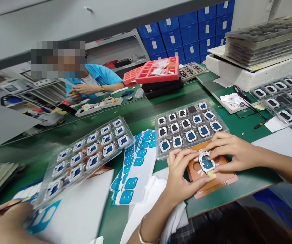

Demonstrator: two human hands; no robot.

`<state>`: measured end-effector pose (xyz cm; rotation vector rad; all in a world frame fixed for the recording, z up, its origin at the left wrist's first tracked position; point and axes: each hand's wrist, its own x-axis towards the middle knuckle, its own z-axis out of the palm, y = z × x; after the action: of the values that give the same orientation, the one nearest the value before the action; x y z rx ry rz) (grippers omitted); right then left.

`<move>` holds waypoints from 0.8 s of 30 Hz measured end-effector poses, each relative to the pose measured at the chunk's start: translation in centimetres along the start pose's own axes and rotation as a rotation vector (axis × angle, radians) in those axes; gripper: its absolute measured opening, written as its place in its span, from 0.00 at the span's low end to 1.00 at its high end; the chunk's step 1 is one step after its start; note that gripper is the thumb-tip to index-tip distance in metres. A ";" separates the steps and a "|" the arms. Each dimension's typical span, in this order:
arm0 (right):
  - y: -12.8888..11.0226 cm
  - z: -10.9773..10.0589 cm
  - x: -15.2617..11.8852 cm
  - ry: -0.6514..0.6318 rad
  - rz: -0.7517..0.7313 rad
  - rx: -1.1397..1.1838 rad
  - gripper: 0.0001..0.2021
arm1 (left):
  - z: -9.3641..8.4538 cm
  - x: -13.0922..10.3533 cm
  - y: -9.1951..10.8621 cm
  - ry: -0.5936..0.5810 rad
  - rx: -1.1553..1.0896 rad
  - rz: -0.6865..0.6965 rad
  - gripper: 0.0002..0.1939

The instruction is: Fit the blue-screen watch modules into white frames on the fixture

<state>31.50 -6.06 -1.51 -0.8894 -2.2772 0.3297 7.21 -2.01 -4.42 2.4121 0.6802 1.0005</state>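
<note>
A small white watch-like frame [207, 162] with a blue film-covered middle lies at an angle over an orange plate [226, 181] with round recesses. My left hand [181, 174] curls round its left side, fingertips near the upper edge and thumb near a yellow tab [211, 174] at its lower end. From the right, my right hand [228, 152] pinches the frame's edge with bent fingers. Just behind them, a clear tray [158, 152] holds rows of similar frames, some with black middles, some blue. Sheets of blue stickers [142, 169] lie left of my hands.
At the lower left, another person's hand [11, 220] holds a thin tool by a second clear tray [44, 189] of frames. A person in blue [97, 76] works across the table. Red trays [158, 69] stand behind; stacked trays [263, 51] rise at right. White cloth [156, 193] lies by my left forearm.
</note>
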 end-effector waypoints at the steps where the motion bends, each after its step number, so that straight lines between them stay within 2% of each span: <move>1: 0.0 0.1 0.0 -0.005 0.002 -0.004 0.10 | 0.0 0.0 0.0 -0.004 -0.006 -0.002 0.28; 9: -0.2 0.0 -0.1 -0.049 0.024 -0.067 0.11 | 0.1 0.1 0.0 -0.034 0.048 -0.036 0.27; 15: 0.1 0.2 -0.3 -0.089 0.002 -0.128 0.09 | 0.2 -0.3 0.0 -0.125 0.049 -0.098 0.20; 18: 0.2 0.2 -0.2 -0.058 0.007 -0.079 0.08 | 0.0 -0.2 -0.3 -0.146 -0.050 -0.156 0.23; 20: 0.2 0.2 -0.1 -0.048 0.024 -0.044 0.11 | -0.2 -0.1 -0.5 -0.163 -0.136 -0.177 0.26; 24: -0.1 0.5 0.0 -0.039 0.121 0.007 0.17 | -0.6 -0.1 -0.3 -0.265 -0.199 -0.142 0.37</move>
<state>31.16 -6.14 -1.83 -1.0282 -2.2615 0.4112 6.63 -1.71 -4.21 2.2329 0.6151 0.6432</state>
